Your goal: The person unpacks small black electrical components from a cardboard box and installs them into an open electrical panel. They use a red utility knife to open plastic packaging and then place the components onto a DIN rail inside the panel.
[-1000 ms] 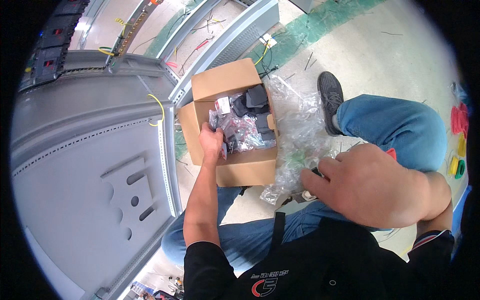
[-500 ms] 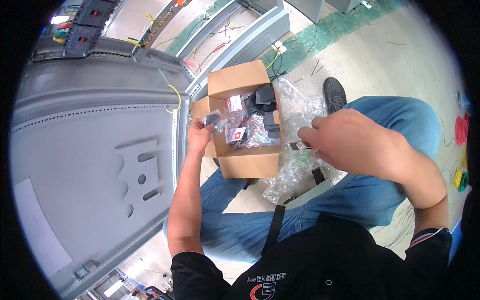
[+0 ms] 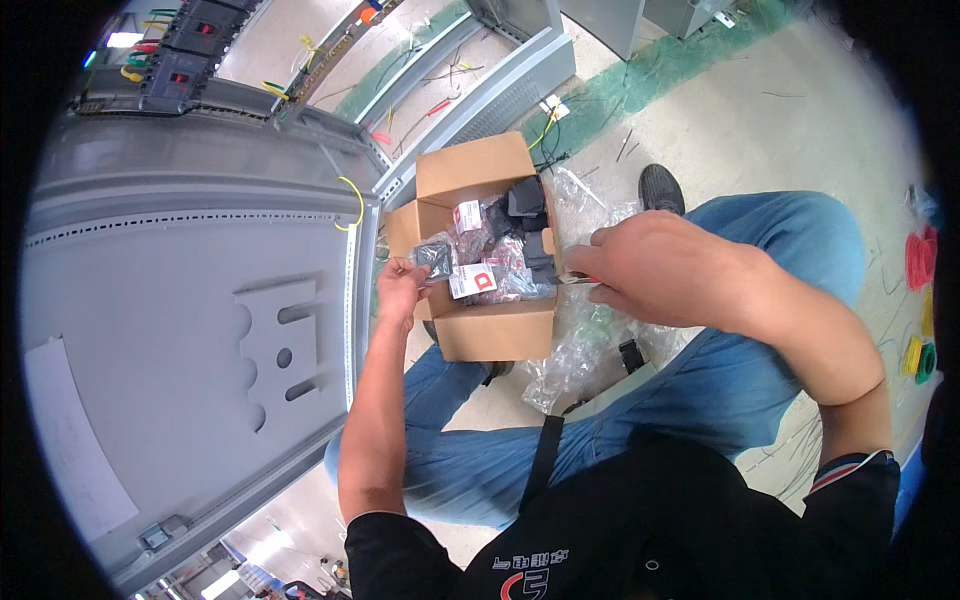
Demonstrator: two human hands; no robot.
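Floor (image 3: 800, 135): pale, smooth, slight sheen, with a worn green stripe (image 3: 640, 97) crossing at the far side. Open cardboard box (image 3: 495, 333) stands on it, underside hidden. Crumpled clear plastic sheet (image 3: 565, 365) spread just right of the box. Dark shoe (image 3: 660, 188) planted beyond the sheet. Short wire scraps (image 3: 626, 147) near the stripe, more strands lower right. Red coil (image 3: 919, 262), yellow spool (image 3: 911, 356) and green spool (image 3: 927, 362) grouped at the right edge.

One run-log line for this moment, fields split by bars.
Left hand: holds bagged dark part | Right hand: near right side of cardboard box, grip contents unclear | Cardboard box: open, other bagged packets inside
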